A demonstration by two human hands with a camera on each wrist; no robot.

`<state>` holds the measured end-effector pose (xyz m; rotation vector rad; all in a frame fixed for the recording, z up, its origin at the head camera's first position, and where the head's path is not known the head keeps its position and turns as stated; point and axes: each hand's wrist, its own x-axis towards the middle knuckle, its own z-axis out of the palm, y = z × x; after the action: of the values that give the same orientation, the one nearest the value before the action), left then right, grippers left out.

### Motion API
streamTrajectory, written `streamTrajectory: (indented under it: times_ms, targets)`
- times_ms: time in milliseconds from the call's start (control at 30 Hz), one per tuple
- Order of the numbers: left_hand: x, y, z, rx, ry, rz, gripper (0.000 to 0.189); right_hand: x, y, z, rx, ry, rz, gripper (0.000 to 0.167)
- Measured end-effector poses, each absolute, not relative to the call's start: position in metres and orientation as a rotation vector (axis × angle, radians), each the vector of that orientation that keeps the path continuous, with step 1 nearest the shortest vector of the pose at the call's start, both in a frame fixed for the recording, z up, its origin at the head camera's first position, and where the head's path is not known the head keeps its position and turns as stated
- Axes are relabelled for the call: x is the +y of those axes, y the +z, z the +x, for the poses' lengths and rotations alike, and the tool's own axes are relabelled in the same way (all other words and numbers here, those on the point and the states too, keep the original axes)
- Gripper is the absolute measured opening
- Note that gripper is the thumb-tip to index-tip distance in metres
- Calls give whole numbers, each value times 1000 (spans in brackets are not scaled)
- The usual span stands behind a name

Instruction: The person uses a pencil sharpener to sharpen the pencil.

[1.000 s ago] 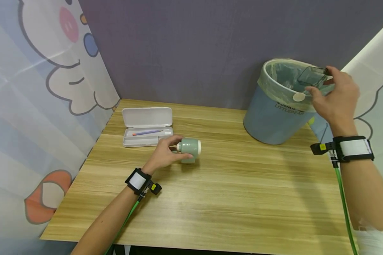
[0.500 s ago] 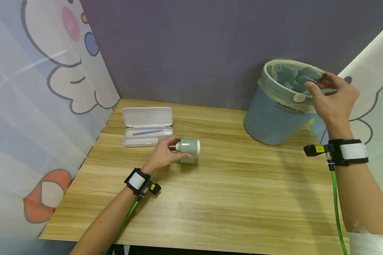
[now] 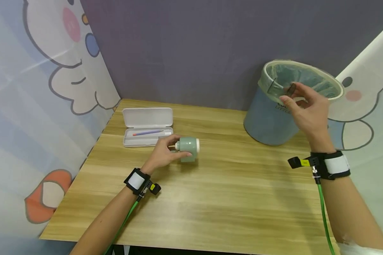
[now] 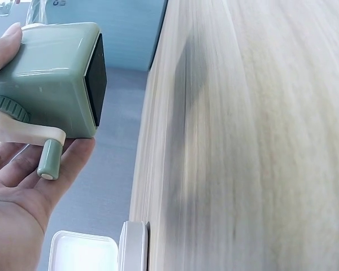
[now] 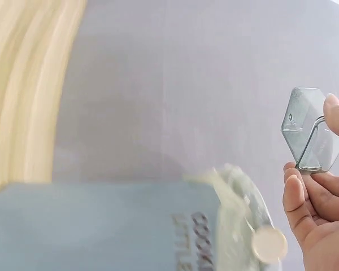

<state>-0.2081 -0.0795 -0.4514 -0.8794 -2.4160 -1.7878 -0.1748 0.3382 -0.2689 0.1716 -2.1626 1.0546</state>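
Note:
My left hand (image 3: 161, 154) grips a green crank pencil sharpener (image 3: 188, 145) a little above the wooden table. In the left wrist view its dark base faces the tabletop, and its pale crank handle (image 4: 28, 131) points toward my palm. My right hand (image 3: 311, 113) pinches a see-through, grey-tinted drawer (image 5: 305, 127), likely the sharpener's shavings box, between thumb and fingers. From the head view, this drawer is at the near rim of the blue bin (image 3: 268, 117); whether it touches the rim I cannot tell. No contents show in it.
A white pencil case (image 3: 148, 118) lies with its lid up at the back left of the table (image 3: 229, 198), a purple-and-orange pencil (image 3: 146, 132) inside. The lined bin stands at the back right. A grey wall is behind; printed curtains hang at both sides.
My right hand has moved left and toward me with the clear drawer, from over the bin's mouth to its near rim. The drawer has turned. My left hand holds the sharpener almost still.

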Motion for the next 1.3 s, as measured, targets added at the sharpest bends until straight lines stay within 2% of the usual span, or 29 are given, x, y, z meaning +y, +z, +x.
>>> streamTrajectory:
  times_ms: [500, 967, 1300]
  targets:
    - [-76, -448, -206, -2398, -1875, -855, 56, 295, -336, -161, -2287, 1163, 453, 59]
    - [-70, -448, -204, -2365, -1876, -866, 61, 254, -404, -159, -2508, 1291, 516, 61]
    - [-67, -447, -207, -2343, -1918, -844, 61, 234, -432, -159, -2582, 1307, 592, 60]
